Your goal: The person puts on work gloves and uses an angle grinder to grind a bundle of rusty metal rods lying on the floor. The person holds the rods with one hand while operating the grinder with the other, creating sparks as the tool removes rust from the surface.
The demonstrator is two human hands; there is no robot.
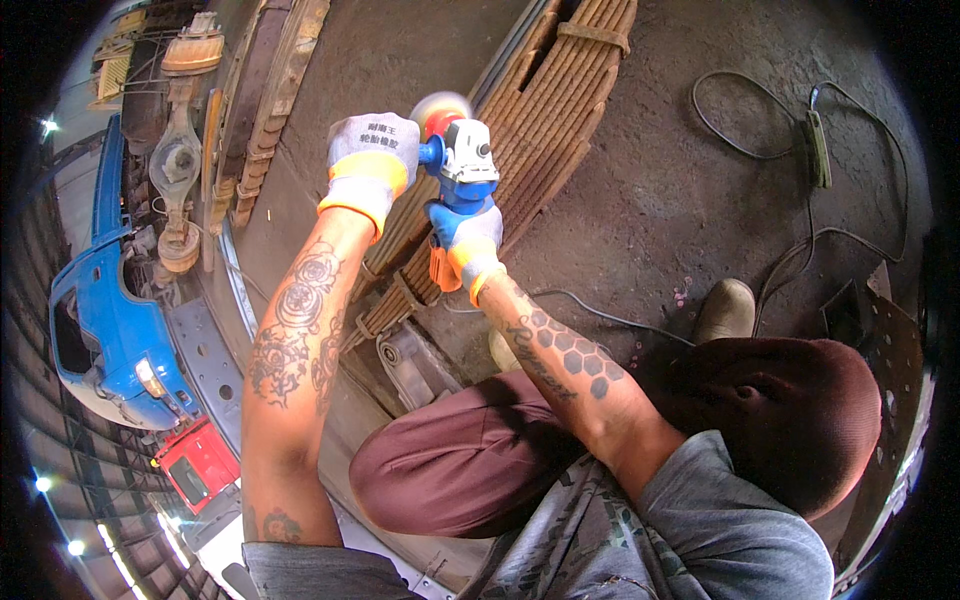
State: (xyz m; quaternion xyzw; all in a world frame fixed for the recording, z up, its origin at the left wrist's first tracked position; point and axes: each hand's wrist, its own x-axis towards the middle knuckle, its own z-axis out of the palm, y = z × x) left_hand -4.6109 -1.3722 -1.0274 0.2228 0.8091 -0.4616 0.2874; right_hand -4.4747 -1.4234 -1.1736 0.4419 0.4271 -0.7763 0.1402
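Note:
Both of my hands hold an angle grinder [468, 165] with a white and blue body. My left hand [370, 155], in a grey glove with a yellow and orange cuff, is closed around its blue side handle. My right hand [474, 240], in a matching glove with blue on it, wraps the grinder's body behind the head. The round disc [440, 104] at the far end looks blurred, with a red centre. Beneath and beside it lies a rusty stack of leaf springs [550, 115]; whether the disc touches the steel I cannot tell.
A grey cable [605, 318] crosses the floor by my shoe [727, 310]. To the right lies another cable with a long connector block [819, 150]. More leaf springs [270, 110] and an axle [177, 165] are at the left, beside a blue truck cab [120, 345] and a red one [196, 465].

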